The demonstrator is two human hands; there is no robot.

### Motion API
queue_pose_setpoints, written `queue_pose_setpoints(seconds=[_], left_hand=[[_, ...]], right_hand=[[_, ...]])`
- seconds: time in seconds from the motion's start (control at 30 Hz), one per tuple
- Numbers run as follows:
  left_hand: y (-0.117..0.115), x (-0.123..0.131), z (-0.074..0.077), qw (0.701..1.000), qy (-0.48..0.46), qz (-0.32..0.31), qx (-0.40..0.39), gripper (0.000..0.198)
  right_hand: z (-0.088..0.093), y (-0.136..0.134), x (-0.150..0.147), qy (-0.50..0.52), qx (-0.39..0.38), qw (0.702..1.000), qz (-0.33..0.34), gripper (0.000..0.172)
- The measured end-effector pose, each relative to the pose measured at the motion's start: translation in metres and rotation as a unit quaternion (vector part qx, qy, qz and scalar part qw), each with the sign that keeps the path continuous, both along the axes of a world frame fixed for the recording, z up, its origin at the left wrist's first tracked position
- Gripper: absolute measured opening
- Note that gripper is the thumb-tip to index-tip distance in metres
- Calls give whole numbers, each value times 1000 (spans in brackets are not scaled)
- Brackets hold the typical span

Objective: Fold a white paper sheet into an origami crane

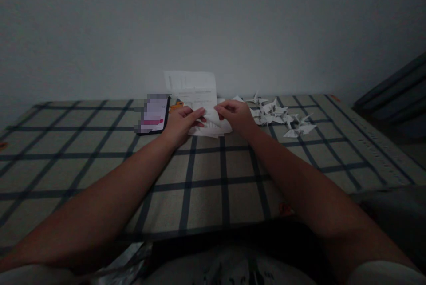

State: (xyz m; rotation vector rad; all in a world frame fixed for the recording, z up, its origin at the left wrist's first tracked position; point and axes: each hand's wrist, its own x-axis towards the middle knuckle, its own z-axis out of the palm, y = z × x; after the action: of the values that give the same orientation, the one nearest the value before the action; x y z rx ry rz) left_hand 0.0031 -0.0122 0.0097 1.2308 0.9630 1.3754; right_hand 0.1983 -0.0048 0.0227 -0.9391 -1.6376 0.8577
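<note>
Both hands are at a printed sheet [199, 83], which is located near the far side of the table, at the centre of the view, between the hands. The sheet is raised, its upper part showing against the wall [213, 23]; faint lines of print are visible but too small to read. The left hand [181, 121] is at the sheet's left side, the thumb extended along the paper and the other fingers bent in below it, with little gap between; the grip is closed on the paper. The right hand [241, 115] is at the right side, thumb and forefinger brought together in a pinch at the edge, the remaining fingers curled toward the palm and partly hidden. White paper shows below the hands; whether it belongs to the same sheet cannot be determined. A phone [155, 114] with a lit screen lies just beside the left hand, its picture partly blurred. An orange item [176, 105] shows behind that hand, too obscured to identify. To the right of the right hand, a cluster of folded paper cranes [273, 112] rests on the checked tablecloth [206, 205], several overlapping. Both forearms extend across the cloth. Lighting is dim.
</note>
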Motion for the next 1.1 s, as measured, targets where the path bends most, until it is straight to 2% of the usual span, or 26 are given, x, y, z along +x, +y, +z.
queue_pose_setpoints(seconds=[0.17, 0.33, 0.43, 0.53, 0.67, 0.93, 1.1], left_hand=[[-1, -3, -2, 994, 106, -2, 14, 45], [0, -5, -3, 991, 127, 25, 28, 43], [0, -5, -2, 992, 114, 37, 30, 40], [1, -6, -2, 992, 102, 65, 40, 38], [0, -6, -1, 985, 135, 91, 52, 34], [-2, -7, 3, 982, 154, 92, 62, 32], [4, -4, -7, 994, 96, 39, 32, 38]], right_hand=[[3, -6, -7, 22, -10, 1000, -14, 24], [0, -1, -7, 48, -53, 997, -9, 27], [-7, 5, -5, 103, -103, 989, 17, 34], [-10, 8, -2, 95, -129, 985, 57, 38], [-9, 7, 1, 53, -108, 990, 79, 32], [-6, 5, 2, 15, -118, 989, 89, 29], [1, 1, 2, -37, -66, 995, 71, 28]])
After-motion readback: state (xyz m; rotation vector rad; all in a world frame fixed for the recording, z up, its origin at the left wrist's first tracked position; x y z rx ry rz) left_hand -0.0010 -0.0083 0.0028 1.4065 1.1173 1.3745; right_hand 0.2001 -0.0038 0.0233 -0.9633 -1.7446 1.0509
